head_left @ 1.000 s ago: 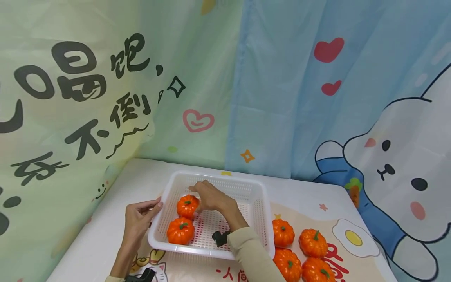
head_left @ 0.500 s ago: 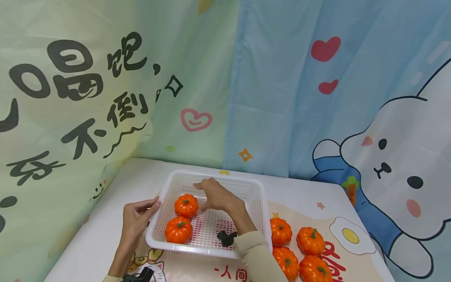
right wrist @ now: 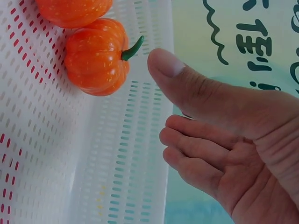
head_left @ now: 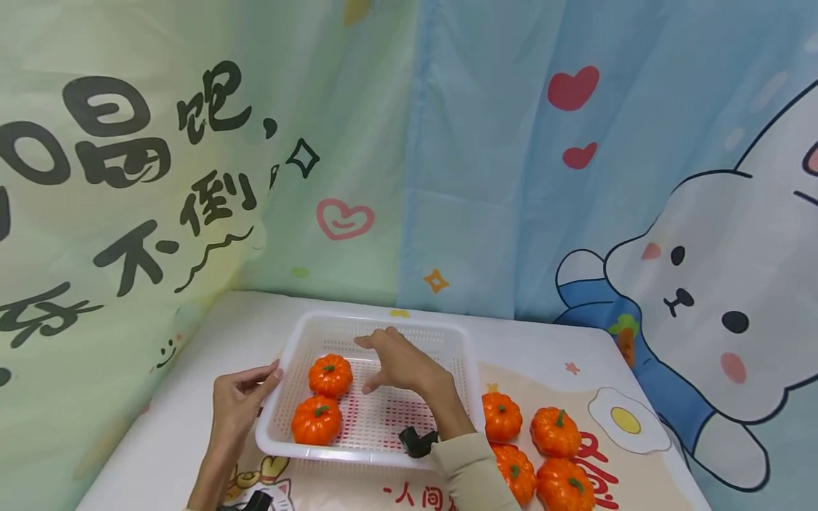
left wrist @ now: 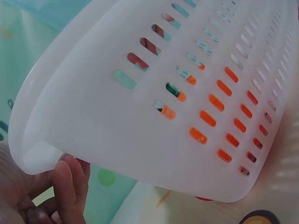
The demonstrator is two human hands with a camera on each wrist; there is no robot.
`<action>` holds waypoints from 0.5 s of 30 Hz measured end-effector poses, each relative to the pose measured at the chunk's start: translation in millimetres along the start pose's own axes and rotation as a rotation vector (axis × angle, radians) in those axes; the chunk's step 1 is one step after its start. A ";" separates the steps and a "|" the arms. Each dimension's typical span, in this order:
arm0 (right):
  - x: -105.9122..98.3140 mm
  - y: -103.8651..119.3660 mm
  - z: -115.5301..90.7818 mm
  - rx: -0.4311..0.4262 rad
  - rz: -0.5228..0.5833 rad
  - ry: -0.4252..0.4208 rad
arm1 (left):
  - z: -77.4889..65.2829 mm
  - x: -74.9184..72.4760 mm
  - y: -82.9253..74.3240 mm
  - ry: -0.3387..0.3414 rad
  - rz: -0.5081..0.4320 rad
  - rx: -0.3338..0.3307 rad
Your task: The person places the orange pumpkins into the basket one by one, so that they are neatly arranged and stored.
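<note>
A white perforated plastic basket (head_left: 377, 463) stands on the table with two orange pumpkins in it. The rear pumpkin (head_left: 330, 375) and the front pumpkin (head_left: 316, 420) sit close together at its left side, both with green stems. My left hand (head_left: 236, 404) pinches the basket's left rim; in the left wrist view its curled fingertips (left wrist: 70, 179) lie at the rim's edge. Over the basket's inside, right of the rear pumpkin, hovers my right hand (head_left: 409, 365). Its thumb and fingers are spread apart, holding nothing, and the right wrist view shows a gap between the thumb and the pumpkin (right wrist: 98, 58).
Several more orange pumpkins (head_left: 556, 432) lie on the table right of the basket, some of them near its right wall. A printed mat (head_left: 511, 383) covers part of the white table (head_left: 249, 319). Printed curtains (head_left: 466, 177) hang behind the table.
My right hand has drawn away from the rear pumpkin, which stays in the basket. The left hand keeps its place at the rim. The head view has shifted slightly.
</note>
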State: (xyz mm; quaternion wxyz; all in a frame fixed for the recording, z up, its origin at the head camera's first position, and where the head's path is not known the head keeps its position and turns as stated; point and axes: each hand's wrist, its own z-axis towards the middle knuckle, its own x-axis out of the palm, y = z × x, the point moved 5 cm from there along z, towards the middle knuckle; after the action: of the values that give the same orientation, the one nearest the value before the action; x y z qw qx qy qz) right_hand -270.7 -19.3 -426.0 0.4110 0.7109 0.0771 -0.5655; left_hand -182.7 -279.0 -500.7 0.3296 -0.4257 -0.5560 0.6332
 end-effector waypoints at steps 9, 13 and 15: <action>-3.6 -5.6 -9.0 0.036 0.014 -0.022 | 0.0 -2.8 -1.1 -0.002 0.028 0.004; -8.4 -11.5 -16.9 0.070 0.037 -0.031 | -0.5 0.1 -0.5 0.000 0.027 0.002; -10.9 -14.0 -20.5 0.077 0.047 -0.039 | -0.5 1.2 0.2 0.002 0.025 0.000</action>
State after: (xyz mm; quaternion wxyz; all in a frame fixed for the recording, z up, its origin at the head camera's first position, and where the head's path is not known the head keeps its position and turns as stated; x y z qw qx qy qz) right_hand -267.3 7.5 -423.0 0.3979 0.7166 0.0302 -0.5720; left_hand -182.8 -277.7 -501.1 0.3221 -0.4334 -0.5503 0.6368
